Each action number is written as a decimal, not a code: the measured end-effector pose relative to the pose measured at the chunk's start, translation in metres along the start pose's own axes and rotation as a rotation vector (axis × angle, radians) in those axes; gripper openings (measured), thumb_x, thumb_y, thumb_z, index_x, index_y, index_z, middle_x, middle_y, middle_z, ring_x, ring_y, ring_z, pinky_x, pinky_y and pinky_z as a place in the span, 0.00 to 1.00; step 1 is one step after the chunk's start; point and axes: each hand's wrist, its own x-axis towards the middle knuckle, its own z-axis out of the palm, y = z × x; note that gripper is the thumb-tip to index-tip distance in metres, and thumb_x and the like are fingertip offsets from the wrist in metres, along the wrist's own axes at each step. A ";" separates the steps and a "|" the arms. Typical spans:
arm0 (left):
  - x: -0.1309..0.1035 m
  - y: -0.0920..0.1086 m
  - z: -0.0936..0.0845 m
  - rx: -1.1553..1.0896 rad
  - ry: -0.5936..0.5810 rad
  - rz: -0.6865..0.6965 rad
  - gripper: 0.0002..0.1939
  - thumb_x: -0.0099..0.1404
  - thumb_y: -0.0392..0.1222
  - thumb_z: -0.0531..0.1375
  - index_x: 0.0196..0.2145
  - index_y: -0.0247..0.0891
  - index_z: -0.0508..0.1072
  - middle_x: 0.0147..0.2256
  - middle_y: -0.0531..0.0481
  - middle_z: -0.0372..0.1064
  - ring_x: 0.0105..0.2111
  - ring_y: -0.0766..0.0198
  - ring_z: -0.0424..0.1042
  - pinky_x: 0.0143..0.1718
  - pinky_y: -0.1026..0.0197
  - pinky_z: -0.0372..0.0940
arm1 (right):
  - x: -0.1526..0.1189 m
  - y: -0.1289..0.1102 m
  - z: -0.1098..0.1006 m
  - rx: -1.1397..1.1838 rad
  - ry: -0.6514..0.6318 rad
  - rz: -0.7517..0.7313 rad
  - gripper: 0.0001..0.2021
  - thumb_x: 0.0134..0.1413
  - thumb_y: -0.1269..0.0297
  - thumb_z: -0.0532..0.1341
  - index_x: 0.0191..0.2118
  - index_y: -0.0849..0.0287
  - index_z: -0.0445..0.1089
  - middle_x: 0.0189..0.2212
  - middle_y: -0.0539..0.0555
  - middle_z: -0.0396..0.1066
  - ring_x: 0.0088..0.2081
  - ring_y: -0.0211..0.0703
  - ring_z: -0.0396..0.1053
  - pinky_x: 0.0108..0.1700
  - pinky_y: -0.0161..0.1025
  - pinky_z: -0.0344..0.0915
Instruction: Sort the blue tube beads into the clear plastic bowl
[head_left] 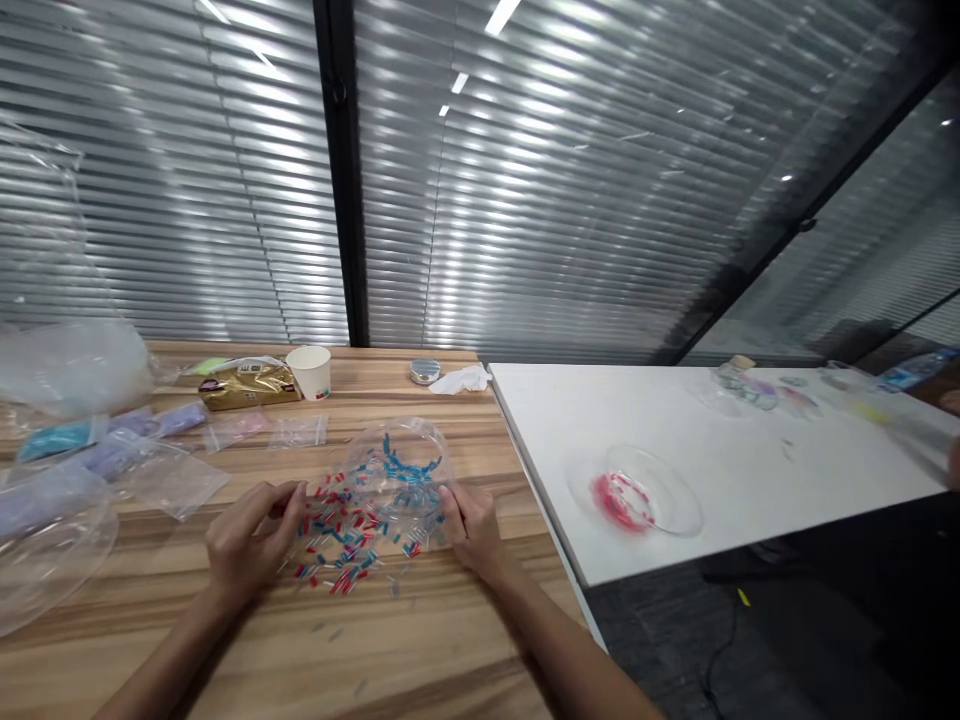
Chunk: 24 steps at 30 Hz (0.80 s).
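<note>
Red, blue and clear small pieces (345, 535) lie scattered on the wooden table between my hands. A clear round dish (409, 430) with blue pieces stands tilted over the far part of the pile. My right hand (471, 525) grips the dish's right rim between thumb and fingers. At the pile's left edge is my left hand (255, 535), its fingers curled and thumb against the index finger; whether something small sits between them is too small to tell.
A gold tissue pack (247, 387), a paper cup (310, 374), a round tin (424, 372) and a crumpled tissue (461, 379) stand at the back. Plastic bags (112, 450) lie left. On the white table (525, 400) are clear dishes (664, 500) with red pieces.
</note>
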 end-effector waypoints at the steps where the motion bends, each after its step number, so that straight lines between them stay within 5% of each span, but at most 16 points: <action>1: -0.001 -0.002 -0.001 0.020 0.007 0.004 0.06 0.65 0.34 0.59 0.29 0.37 0.71 0.19 0.57 0.63 0.18 0.72 0.62 0.24 0.68 0.58 | 0.000 0.000 -0.001 0.000 0.000 0.001 0.22 0.69 0.64 0.43 0.23 0.57 0.60 0.17 0.49 0.63 0.20 0.36 0.60 0.25 0.35 0.52; 8: -0.003 -0.012 -0.006 0.140 0.091 -0.033 0.06 0.65 0.36 0.59 0.29 0.38 0.72 0.18 0.57 0.63 0.18 0.70 0.63 0.23 0.66 0.58 | -0.001 -0.001 0.000 0.003 0.010 -0.047 0.23 0.69 0.65 0.44 0.20 0.57 0.59 0.15 0.48 0.61 0.18 0.34 0.57 0.24 0.35 0.50; 24: -0.011 -0.014 -0.009 0.088 -0.027 -0.106 0.11 0.67 0.37 0.56 0.26 0.37 0.70 0.17 0.58 0.61 0.16 0.72 0.60 0.21 0.67 0.56 | -0.003 -0.005 -0.008 0.042 0.071 -0.054 0.18 0.65 0.71 0.48 0.22 0.56 0.58 0.16 0.48 0.60 0.19 0.36 0.59 0.24 0.35 0.51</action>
